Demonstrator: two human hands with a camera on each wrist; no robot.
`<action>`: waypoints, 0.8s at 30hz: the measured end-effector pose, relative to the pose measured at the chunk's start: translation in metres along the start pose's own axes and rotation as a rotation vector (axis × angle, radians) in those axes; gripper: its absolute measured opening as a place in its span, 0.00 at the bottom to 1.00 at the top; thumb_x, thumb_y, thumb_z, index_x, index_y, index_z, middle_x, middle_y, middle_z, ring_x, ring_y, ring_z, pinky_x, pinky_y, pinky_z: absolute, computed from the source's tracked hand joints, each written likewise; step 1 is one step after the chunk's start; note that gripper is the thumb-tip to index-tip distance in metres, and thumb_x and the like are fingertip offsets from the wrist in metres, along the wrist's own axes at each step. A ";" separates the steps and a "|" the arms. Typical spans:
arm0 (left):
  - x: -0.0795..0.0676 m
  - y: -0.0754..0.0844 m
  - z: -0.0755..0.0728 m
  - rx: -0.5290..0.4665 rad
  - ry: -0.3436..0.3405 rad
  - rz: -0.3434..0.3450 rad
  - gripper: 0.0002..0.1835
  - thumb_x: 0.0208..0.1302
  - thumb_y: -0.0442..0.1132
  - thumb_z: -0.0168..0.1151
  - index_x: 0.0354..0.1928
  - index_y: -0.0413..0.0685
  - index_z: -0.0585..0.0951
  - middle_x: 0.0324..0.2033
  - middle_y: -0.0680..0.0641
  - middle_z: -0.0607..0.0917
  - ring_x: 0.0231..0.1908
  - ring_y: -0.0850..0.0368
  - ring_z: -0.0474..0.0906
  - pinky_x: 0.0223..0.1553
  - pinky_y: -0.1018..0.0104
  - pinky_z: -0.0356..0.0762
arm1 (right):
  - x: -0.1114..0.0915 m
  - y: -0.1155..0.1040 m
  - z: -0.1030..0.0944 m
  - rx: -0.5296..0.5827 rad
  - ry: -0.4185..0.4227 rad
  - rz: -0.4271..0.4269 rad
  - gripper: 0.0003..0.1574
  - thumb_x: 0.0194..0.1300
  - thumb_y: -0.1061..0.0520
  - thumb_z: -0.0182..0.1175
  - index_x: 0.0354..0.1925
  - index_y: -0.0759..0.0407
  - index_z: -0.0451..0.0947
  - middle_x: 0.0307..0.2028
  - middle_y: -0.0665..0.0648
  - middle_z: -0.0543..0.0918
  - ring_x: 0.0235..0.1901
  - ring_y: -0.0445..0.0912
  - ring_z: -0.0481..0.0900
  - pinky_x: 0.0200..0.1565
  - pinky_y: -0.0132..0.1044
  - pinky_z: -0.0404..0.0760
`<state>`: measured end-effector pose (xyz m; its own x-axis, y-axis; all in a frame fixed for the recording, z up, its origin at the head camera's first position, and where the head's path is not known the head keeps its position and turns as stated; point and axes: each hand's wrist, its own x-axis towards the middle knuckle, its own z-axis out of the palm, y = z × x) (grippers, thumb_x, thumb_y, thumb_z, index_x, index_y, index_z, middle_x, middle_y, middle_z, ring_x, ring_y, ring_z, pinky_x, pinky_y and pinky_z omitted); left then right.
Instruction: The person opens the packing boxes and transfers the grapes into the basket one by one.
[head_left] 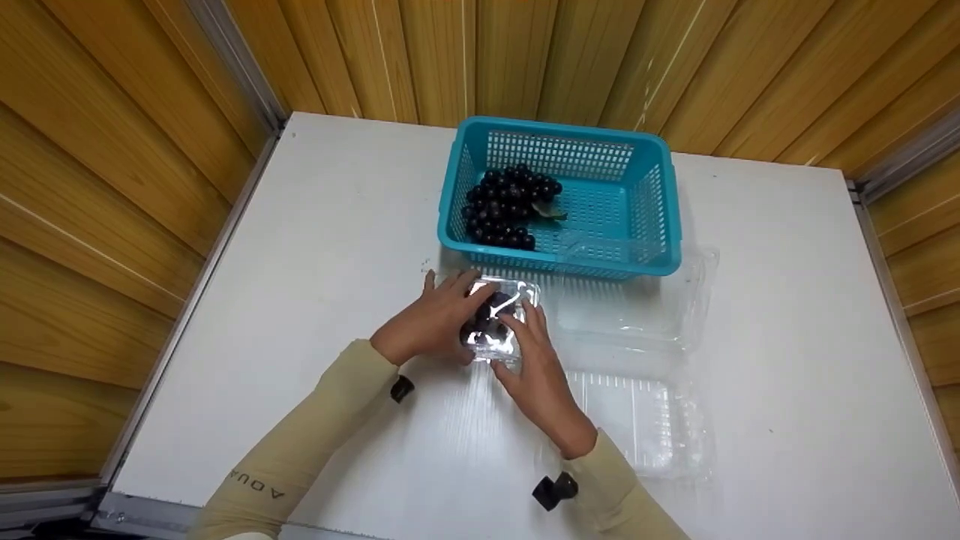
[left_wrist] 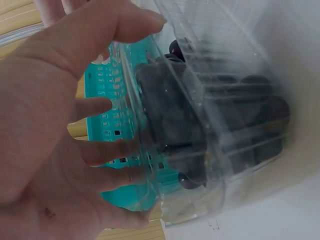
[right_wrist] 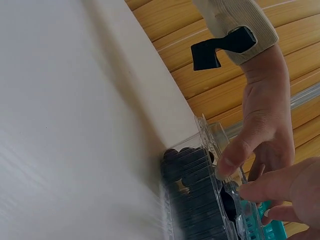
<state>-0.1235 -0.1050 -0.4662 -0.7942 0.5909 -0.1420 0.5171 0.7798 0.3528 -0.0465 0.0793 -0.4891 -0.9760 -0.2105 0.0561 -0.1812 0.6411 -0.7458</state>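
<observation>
A clear plastic clamshell box (head_left: 531, 289) with dark grapes (head_left: 480, 324) inside sits on the white table, in front of the basket. My left hand (head_left: 433, 319) lies over its left side, fingers fairly straight on the lid and thumb by the near edge. From the right, my right hand (head_left: 538, 375) touches the lid with extended fingertips, its thumb near the front edge. The left wrist view shows the left fingers (left_wrist: 107, 150) spread along the lid. In the right wrist view, the thumbs of both hands are close together at the box's rim (right_wrist: 212, 155).
Behind the box stands a turquoise basket (head_left: 673, 225), with bunches of dark grapes (head_left: 502, 210) at its left and a bit of leaf (head_left: 550, 211). To the right lies another clear plastic container (head_left: 619, 412), opened out, its far part against the basket. Wood-patterned panels (head_left: 510, 60) border the table.
</observation>
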 end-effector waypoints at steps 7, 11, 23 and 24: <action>-0.006 0.004 0.004 0.061 0.030 0.030 0.59 0.38 0.51 0.81 0.73 0.55 0.57 0.70 0.34 0.60 0.69 0.29 0.57 0.61 0.23 0.51 | -0.003 -0.004 0.004 -0.084 0.014 -0.007 0.41 0.55 0.64 0.68 0.66 0.59 0.65 0.75 0.65 0.50 0.75 0.62 0.47 0.66 0.52 0.66; -0.009 0.006 0.005 0.092 0.030 0.032 0.58 0.40 0.52 0.81 0.73 0.56 0.57 0.70 0.33 0.60 0.69 0.29 0.57 0.61 0.24 0.52 | -0.004 -0.005 0.006 -0.118 0.024 -0.022 0.41 0.55 0.65 0.69 0.66 0.60 0.66 0.75 0.66 0.50 0.74 0.62 0.48 0.66 0.52 0.66; -0.014 0.012 0.007 0.108 -0.007 0.021 0.61 0.37 0.56 0.81 0.74 0.56 0.57 0.70 0.32 0.59 0.70 0.29 0.56 0.62 0.24 0.50 | -0.007 -0.006 0.009 -0.192 0.050 -0.043 0.44 0.53 0.64 0.71 0.66 0.59 0.67 0.74 0.65 0.52 0.74 0.63 0.49 0.66 0.56 0.65; -0.015 0.013 0.007 0.114 -0.008 0.021 0.60 0.38 0.56 0.80 0.74 0.56 0.57 0.70 0.32 0.59 0.70 0.29 0.56 0.62 0.24 0.51 | -0.007 -0.006 0.010 -0.203 0.052 -0.045 0.44 0.52 0.64 0.71 0.66 0.59 0.67 0.74 0.65 0.52 0.74 0.64 0.49 0.66 0.56 0.65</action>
<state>-0.1030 -0.1021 -0.4662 -0.7801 0.6090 -0.1434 0.5671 0.7852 0.2488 -0.0374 0.0692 -0.4915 -0.9704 -0.2068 0.1246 -0.2399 0.7683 -0.5934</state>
